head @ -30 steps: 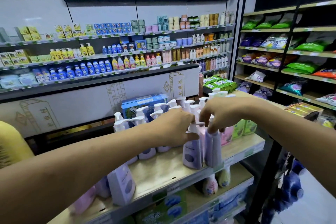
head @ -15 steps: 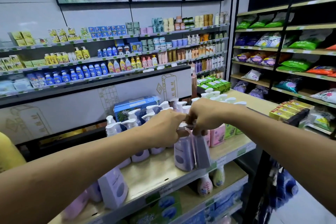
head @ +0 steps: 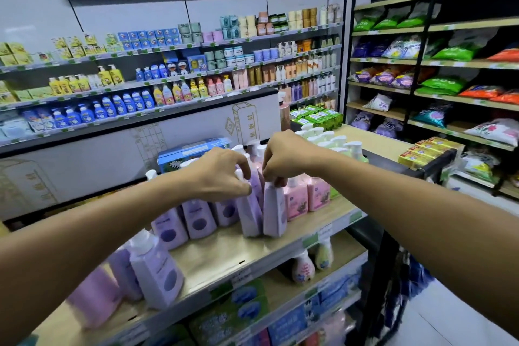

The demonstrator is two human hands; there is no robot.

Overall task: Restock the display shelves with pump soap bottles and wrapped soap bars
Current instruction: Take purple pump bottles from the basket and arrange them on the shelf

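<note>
1. On the top wooden shelf (head: 224,258), near its front edge: two lavender pump bottles stand side by side, their bases touching.
2. Left hand (head: 222,174): the fingers curl downward over the pump head of the left-hand bottle (head: 248,215) and grip it. This bottle leans slightly.
3. Right hand (head: 286,157): the fingertips are bunched and pinch the top of the right-hand bottle (head: 274,211). Its pump head is hidden beneath the fingers.
4. Behind and to the left of the held pair: a row of lavender bottles (head: 198,218) stands upright, running toward the near left end of the shelf. A lone lavender bottle (head: 156,270) stands at the front edge.
5. Just right of the held pair: pink pump bottles (head: 296,196) stand upright, with pale green pump bottles (head: 334,142) farther back.
6. Behind the hands: a blue box (head: 191,150) lies partly covered by the left hand.
7. At the far end of the shelf: green wrapped soap bars (head: 317,118) are stacked. Yellow wrapped bars (head: 427,149) lie to the right, apart from them.
</note>
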